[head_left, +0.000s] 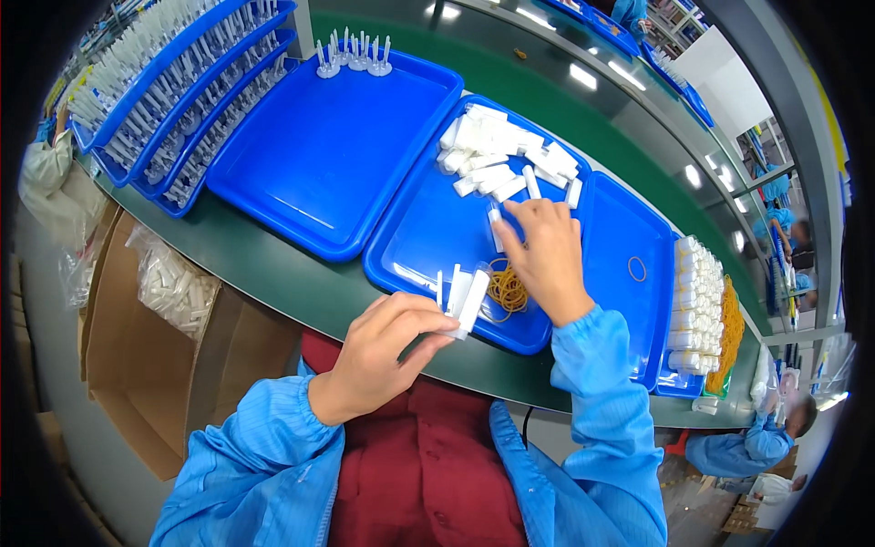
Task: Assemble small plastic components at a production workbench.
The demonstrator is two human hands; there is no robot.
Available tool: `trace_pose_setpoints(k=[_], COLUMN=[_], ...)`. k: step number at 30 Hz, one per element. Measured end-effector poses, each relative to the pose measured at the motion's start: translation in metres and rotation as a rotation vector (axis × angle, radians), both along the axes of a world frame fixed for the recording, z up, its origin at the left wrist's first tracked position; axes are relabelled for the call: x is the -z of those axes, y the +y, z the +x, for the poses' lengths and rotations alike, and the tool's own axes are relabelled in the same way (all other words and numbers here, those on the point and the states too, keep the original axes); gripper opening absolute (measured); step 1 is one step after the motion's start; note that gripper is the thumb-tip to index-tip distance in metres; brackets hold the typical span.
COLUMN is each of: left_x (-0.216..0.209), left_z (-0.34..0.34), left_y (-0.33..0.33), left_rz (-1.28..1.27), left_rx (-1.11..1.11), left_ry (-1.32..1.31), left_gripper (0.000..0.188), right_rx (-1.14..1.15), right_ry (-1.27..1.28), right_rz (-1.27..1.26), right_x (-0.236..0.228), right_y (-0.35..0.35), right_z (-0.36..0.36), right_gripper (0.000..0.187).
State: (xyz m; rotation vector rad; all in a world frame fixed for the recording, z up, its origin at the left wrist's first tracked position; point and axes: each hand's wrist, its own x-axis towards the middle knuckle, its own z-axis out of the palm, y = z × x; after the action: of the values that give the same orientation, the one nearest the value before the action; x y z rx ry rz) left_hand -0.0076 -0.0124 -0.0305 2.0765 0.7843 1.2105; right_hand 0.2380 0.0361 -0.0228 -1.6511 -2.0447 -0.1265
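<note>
My left hand (387, 351) is closed around a few white plastic tubes (471, 301), holding them upright over the near edge of a blue tray (392, 260). My right hand (550, 255) is over the same tray, palm down. Its thumb and index finger close on a slim white tube (496, 228), slightly blurred. Beyond its fingers lies a heap of similar white tubes (483, 137), with one tube (531, 182) close to the fingertips. Between my hands sits a tangle of yellow rubber bands (508, 287), partly behind my right hand.
To the left is a blue tray (319, 155) with several clear stemmed parts (355, 56), beside tilted trays (182, 100) of such parts. Rightward, a tray (606, 246) holds one rubber band (637, 269); past it stand bundled tubes (694, 301). An open carton (137, 365) is below.
</note>
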Motion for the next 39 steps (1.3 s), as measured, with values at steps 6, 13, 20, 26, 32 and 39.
trace_pose_setpoints(k=[6,13,20,26,32,39], left_x=[-0.002,-0.025,-0.031,-0.029,-0.035,-0.017], left_z=[-0.007,-0.015,-0.011,-0.01,-0.008,-0.004], left_y=[0.001,-0.009,-0.014,-0.015,-0.014,-0.001], left_rz=[0.069,0.135,0.132,0.177,0.232,0.409], left_rx=[-0.041,0.036,0.065,0.069,0.059,-0.136], left_ry=[0.072,0.171,0.192,0.221,0.25,0.152], left_gripper=[0.03,0.034,0.036,0.034,0.031,0.03], right_rx=[0.009,0.009,0.078,0.01,-0.012,-0.005], right_ry=[0.287,1.515,1.419,1.251,1.209,1.334], right_rz=[-0.287,-0.582,-0.549,-0.504,-0.441,-0.286], right_x=[-0.013,-0.05,-0.043,-0.043,-0.038,-0.036], right_y=[0.005,-0.046,-0.055,-0.061,-0.077,-0.086], right_z=[-0.014,-0.039,-0.038,-0.034,-0.048,-0.076], right_gripper=[0.026,0.047,0.047,0.043,0.043,0.045])
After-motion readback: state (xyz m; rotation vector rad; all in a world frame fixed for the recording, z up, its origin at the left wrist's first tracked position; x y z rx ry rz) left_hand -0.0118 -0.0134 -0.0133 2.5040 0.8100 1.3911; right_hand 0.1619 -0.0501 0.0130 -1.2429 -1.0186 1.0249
